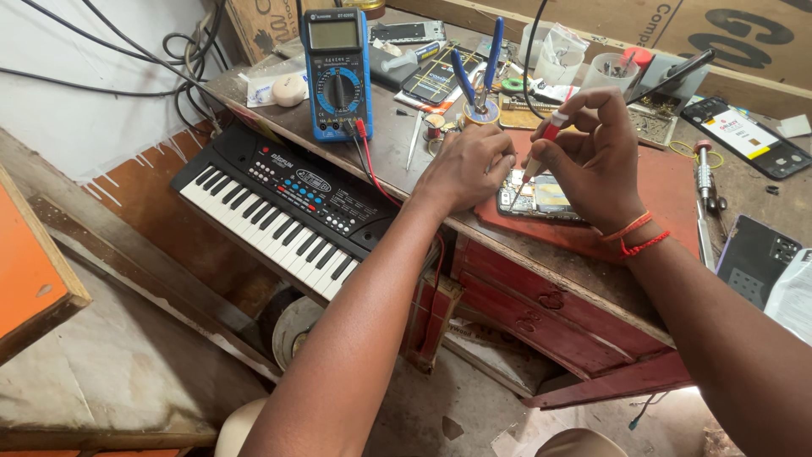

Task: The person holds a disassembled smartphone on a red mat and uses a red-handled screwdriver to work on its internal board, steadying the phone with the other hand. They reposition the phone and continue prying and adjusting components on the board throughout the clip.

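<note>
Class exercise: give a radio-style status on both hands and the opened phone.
Left hand steadying opened phone. Right hand holding red-tipped tool, tip on board. Nothing blocking.

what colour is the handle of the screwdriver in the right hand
Red with a white cap, on the screwdriver in the right hand; the head view, the only one, shows it.

Right hand (592,156) pinches screwdriver (538,156): glossy red/white plastic handle, thin metal shaft. Under tip, opened phone (541,196) w/ bare metal shields, shiny parts, lying on matt red mat (668,199). Left hand (467,167) rests just left of it on workbench (385,156): rough, worn wood. Further left, multimeter (337,76), blue matt plastic; keyboard (283,210), glossy black plastic.
</note>
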Motion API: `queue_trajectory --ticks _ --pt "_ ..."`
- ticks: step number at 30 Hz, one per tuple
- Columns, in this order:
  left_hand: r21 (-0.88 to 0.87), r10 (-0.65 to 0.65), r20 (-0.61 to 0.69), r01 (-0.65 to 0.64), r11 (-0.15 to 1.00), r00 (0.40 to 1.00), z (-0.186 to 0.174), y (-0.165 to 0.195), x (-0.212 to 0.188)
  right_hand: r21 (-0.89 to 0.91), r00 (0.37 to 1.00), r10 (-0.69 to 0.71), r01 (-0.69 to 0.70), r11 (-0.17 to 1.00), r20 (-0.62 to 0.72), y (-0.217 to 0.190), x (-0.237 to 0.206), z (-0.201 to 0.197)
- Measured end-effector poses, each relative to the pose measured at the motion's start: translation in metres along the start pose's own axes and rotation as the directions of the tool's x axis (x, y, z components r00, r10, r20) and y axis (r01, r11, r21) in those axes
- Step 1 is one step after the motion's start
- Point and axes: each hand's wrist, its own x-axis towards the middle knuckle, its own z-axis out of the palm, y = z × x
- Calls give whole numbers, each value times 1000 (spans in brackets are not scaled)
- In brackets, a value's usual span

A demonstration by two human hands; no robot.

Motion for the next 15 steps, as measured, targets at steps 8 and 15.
queue_trajectory --ticks 8,15 --pt "33 -22 56 21 999 998 -1 1 1 -60 998 -64 64 996 8 -3 0 4" --pt "73 -13 51 9 997 999 1 2 0 -255 970 -210 235 938 123 -15 -5 6"
